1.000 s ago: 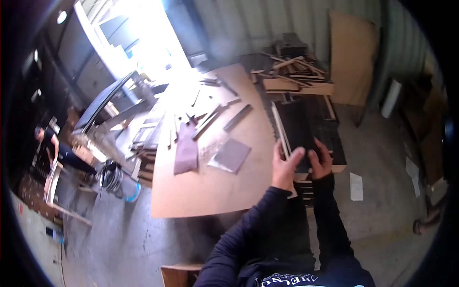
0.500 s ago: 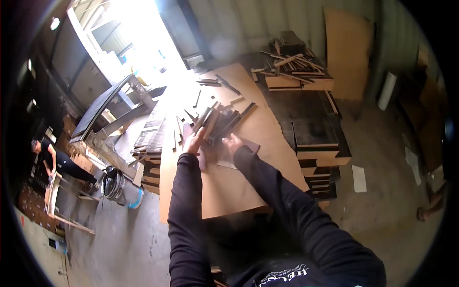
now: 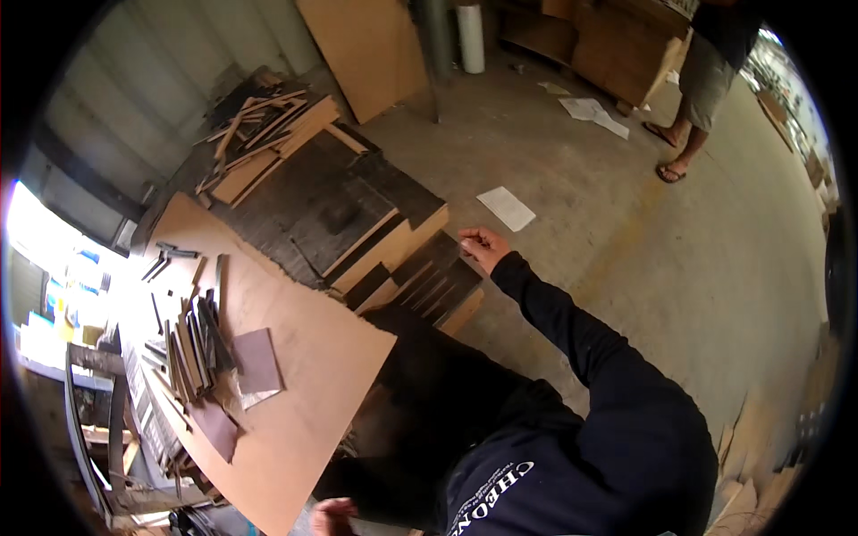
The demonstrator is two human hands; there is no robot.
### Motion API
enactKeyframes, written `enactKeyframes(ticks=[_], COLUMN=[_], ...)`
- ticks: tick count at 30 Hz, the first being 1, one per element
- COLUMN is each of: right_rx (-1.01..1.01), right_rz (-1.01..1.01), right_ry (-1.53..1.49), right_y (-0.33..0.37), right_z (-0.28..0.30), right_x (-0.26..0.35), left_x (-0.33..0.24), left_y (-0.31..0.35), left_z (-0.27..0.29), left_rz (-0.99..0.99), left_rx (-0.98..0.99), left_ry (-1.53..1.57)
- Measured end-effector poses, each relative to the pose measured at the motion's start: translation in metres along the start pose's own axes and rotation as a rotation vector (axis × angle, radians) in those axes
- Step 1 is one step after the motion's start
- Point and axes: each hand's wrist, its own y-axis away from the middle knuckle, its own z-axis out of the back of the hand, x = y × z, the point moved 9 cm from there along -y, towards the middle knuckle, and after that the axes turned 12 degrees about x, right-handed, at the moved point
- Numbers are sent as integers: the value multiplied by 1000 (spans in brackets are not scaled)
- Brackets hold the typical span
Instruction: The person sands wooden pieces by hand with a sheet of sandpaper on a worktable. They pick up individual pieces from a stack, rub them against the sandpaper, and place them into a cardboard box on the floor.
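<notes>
Beside the stack of dark-topped, tan-edged boards (image 3: 357, 234), I see the right hand (image 3: 483, 248) at the end of an outstretched arm, fingers curled; I can't tell whether they pinch anything. The left hand (image 3: 332, 517) is low and blurred near the smooth tan sheet tabletop (image 3: 308, 357), its grip unreadable to me. On that tabletop I count two flat purple sheets (image 3: 256, 357) beside a heap of narrow dark strips (image 3: 198, 344); on the grey concrete floor (image 3: 572, 232) stands one sandalled person (image 3: 712, 80).
</notes>
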Motion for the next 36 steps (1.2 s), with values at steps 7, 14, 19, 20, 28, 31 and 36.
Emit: enactKeyframes(ticks=[7, 14, 19, 20, 28, 31, 36], right_rx=[-167, -79, -104, -124, -179, -203, -219], right_rz=[-15, 41, 109, 128, 93, 106, 56], right_ry=[-179, -625, -471, -364, 95, 65, 84], right_y=[-37, -53, -69, -72, -81, -77, -72], right_z=[-2, -72, -72, -72, -86, -84, -84], right_x=[-78, -53, -27, -19, 28, 27, 30], left_x=[28, -8, -7, -9, -20, -49, -138], left_y=[-53, -62, -64, -63, -61, -66, -88], left_z=[-120, -180, -182, -184, -210, -242, -328], left_rz=[-530, -448, -389, -400, -417, -389, -520], left_rx=[166, 30, -25, -28, 23, 72, 273], left_ry=[397, -155, -92, -157, 25, -104, -228])
